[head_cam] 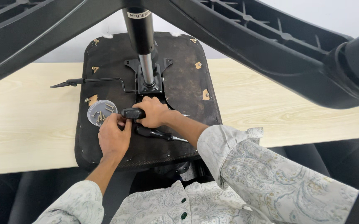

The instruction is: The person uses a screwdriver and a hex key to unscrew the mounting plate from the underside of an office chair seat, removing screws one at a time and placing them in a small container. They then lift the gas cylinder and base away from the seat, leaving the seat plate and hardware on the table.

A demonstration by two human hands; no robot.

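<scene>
Your right hand (154, 113) wraps a black screwdriver handle (132, 113) at the mounting plate (149, 85) on the upturned chair seat (179, 91) lying on the table. Your left hand (114, 137) pinches near its tip, beside the screw dish (101, 112). Keep the driver upright, pressing straight down.

Both forearms reach up from 6 o'clock toward the centre, bare below pushed-back patterned sleeves. The left hand (114, 137) sits at about 7 o'clock of the right, knuckles up, wrist straight, its thumb and forefinger pinched together at the tips – a closed grip. The right hand (154, 113) comes in from 4 o'clock on a bent elbow, palm down, fingers curled tight around a dark handle. The 2 hands nearly touch.
</scene>
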